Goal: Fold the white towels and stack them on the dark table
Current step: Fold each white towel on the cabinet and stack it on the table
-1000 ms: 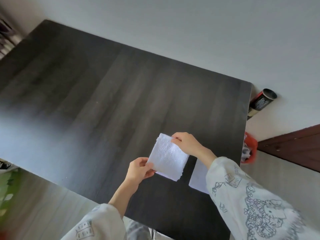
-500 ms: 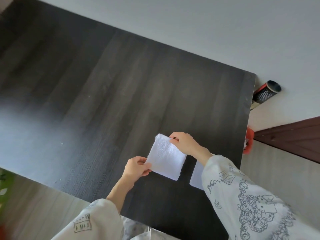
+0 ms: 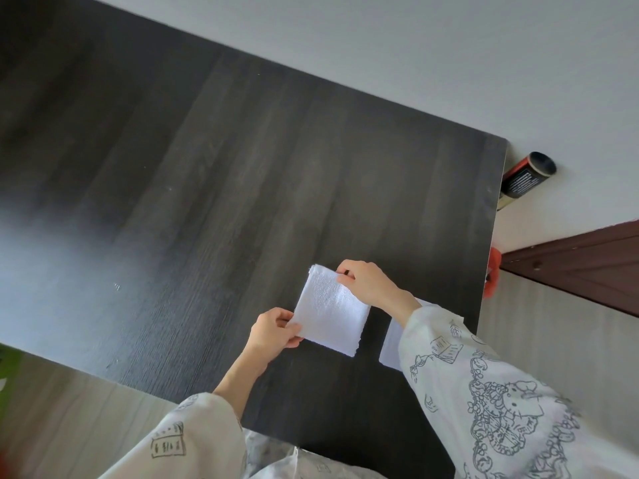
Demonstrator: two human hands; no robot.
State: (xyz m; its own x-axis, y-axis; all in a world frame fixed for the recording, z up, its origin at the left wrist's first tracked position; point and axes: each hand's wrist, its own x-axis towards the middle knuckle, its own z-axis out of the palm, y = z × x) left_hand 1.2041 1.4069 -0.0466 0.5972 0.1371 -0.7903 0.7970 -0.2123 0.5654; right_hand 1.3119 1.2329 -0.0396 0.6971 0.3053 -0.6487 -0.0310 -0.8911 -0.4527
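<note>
The tabletop is a dark, matte wood-grain board with a straight edge and a faint sheen along its left side, a surface that should let cloth slide a little yet hold it flat. Just right of centre near the front edge, the left hand pinches the near left corner of a white towel, thumb on top and fingers curled beneath. The towel is a small, roughly square, already folded piece of looped terry, soft and thick at its doubled far edge, with a slightly ragged hem on its right side; it seems to be lying on or just above the board, though I cannot tell which. It looks very light and limp, so it probably needs support at two corners to keep its layers aligned, and a pinch at the corners or along the folded edge should suit it best. The right hand holds the far right corner in a narrow pinch. Further right, partly hidden under the printed sleeve, lies a second white towel, flat on the board, well placed as the base of the stack.
</note>
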